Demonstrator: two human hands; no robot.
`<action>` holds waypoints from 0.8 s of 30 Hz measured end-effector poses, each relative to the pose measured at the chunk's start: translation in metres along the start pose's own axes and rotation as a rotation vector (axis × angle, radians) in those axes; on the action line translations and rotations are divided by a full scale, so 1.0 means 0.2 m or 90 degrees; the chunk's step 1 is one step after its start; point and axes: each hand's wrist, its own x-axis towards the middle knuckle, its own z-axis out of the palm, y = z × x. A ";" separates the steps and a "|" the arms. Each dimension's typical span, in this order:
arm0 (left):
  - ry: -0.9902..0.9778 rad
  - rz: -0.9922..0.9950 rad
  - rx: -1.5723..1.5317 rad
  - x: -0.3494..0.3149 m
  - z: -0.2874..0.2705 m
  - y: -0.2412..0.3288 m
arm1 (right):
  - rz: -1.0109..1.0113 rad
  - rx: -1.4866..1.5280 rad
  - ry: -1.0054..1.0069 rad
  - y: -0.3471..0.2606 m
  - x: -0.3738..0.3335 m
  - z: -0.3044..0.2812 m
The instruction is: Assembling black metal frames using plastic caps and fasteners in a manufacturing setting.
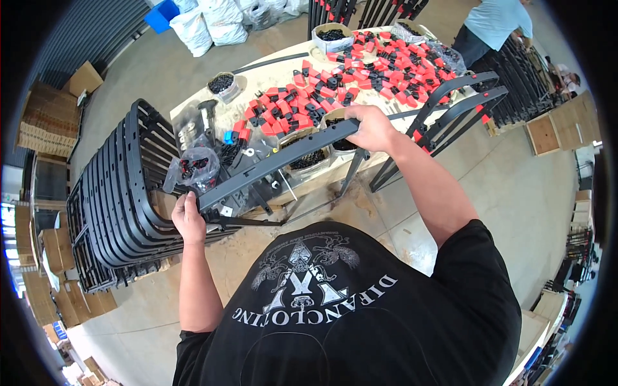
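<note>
A black metal frame (pixel 277 166) spans from one of my hands to the other, over the near edge of the work table. Its long flat bar slopes up to the right, and thinner legs hang below. My left hand (pixel 188 220) is closed round the bar's lower left end, beside a stack of similar black frames (pixel 116 186). Near the bar's upper right end, my right hand (pixel 372 128) grips it with the thumb on top. Behind the bar, a container of small black parts (pixel 308 159) is partly hidden. A heap of red and black plastic pieces (pixel 283 106) lies beyond.
On the table (pixel 257 74) stand a tub of black parts (pixel 223 87) and a white box (pixel 332 40). A hammer (pixel 206 112) and a clear plastic bag (pixel 198 166) lie at left. More frames (pixel 463 96) lean at right. A person in light blue (pixel 496 26) bends beyond.
</note>
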 end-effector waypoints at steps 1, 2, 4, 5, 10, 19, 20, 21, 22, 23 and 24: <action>-0.006 0.000 -0.007 0.01 0.01 0.01 | 0.015 -0.013 0.005 -0.01 -0.01 0.00; 0.001 0.010 -0.012 0.00 0.03 0.03 | 0.030 -0.025 0.010 -0.01 -0.02 0.00; 0.007 0.015 -0.021 -0.01 0.05 0.05 | 0.067 -0.083 -0.031 0.01 -0.01 0.00; 0.017 0.022 -0.022 -0.02 0.05 0.05 | 0.025 -0.049 -0.022 -0.01 0.00 -0.01; 0.024 0.076 -0.006 -0.03 0.04 0.09 | 0.000 -0.172 -0.062 0.08 -0.11 -0.17; 0.332 0.129 -0.014 -0.25 0.02 0.07 | 0.301 0.186 -0.093 0.78 0.03 0.05; 0.361 0.155 -0.022 -0.32 0.00 0.04 | 0.295 0.255 -0.085 0.82 0.09 0.14; 0.380 0.161 -0.010 -0.40 -0.02 0.01 | 0.270 0.262 -0.142 0.81 0.14 0.20; 0.388 0.161 0.003 -0.49 -0.01 -0.03 | 0.245 0.268 -0.198 0.80 0.19 0.25; 0.374 0.094 0.047 -0.58 0.00 -0.06 | 0.182 0.215 -0.266 0.84 0.23 0.31; 0.356 0.026 0.089 -0.65 0.02 -0.09 | 0.120 0.161 -0.328 0.88 0.25 0.39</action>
